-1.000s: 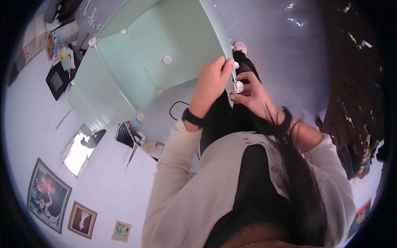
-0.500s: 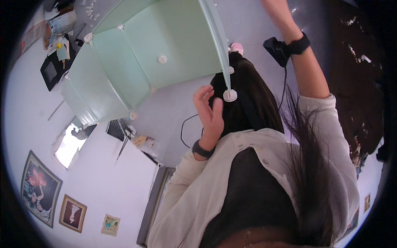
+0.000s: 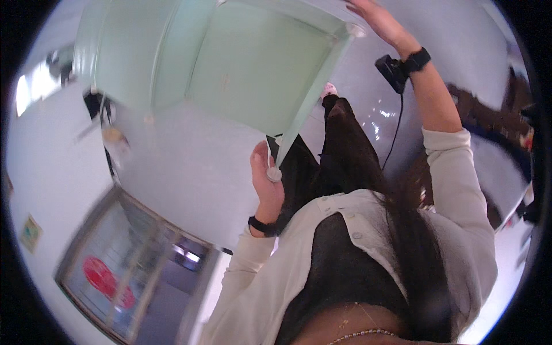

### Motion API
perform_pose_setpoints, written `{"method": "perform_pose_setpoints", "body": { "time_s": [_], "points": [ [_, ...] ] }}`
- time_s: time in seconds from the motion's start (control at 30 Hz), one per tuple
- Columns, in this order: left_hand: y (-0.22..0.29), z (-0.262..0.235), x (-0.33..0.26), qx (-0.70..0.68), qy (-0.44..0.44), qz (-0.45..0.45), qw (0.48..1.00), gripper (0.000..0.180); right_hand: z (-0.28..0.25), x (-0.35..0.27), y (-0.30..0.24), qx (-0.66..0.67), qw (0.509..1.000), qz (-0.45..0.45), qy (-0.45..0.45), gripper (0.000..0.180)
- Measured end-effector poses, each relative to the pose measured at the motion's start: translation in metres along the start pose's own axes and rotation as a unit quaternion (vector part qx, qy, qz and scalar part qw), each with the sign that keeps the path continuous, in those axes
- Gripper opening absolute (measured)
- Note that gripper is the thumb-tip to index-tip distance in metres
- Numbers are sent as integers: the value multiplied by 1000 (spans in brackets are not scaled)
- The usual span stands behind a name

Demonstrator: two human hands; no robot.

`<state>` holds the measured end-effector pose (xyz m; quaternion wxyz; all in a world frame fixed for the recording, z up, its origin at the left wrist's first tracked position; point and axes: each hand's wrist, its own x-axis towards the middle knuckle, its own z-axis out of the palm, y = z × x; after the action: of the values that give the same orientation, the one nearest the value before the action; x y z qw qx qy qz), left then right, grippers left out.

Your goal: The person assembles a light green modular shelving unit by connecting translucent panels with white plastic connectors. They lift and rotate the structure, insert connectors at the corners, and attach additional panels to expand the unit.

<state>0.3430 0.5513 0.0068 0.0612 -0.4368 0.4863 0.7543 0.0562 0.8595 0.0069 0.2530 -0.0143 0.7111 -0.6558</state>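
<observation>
A pale green cabinet of plastic panels point(image 3: 259, 63), joined by round white corner connectors, fills the upper left. At its near lower corner, my left hand point(image 3: 268, 187) lies against a white connector point(image 3: 273, 174), fingers up along the panel edge and closed about it. Part of that grip is hidden behind the corner. My right hand point(image 3: 376, 20) is raised at the top edge, beside the far corner connector point(image 3: 355, 30). Its fingers are stretched out, partly cut off by the picture's edge. Whether it touches the cabinet, I cannot tell.
Black straps sit on both wrists; a black device point(image 3: 391, 73) with a hanging cable point(image 3: 395, 129) is on the right one. A framed glass door point(image 3: 135, 264) stands at the lower left beside a white wall. Dark furniture point(image 3: 489, 115) is at the right, grey floor point(image 3: 195, 161) below the cabinet.
The view has swung, bringing the glass door in and the pictures mostly out. The cabinet has tilted relative to me, and my left hand has come from beside its corner onto it.
</observation>
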Motion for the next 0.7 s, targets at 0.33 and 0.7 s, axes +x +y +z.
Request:
{"method": "perform_pose_setpoints", "body": {
  "time_s": [0.33,0.7],
  "points": [
    [-5,20,11,-38,62,98,993,46,23,39,9,99,974,125,-159,54],
    [-5,22,16,-52,82,112,989,48,1,46,37,56,984,106,-134,62]
  ]
}}
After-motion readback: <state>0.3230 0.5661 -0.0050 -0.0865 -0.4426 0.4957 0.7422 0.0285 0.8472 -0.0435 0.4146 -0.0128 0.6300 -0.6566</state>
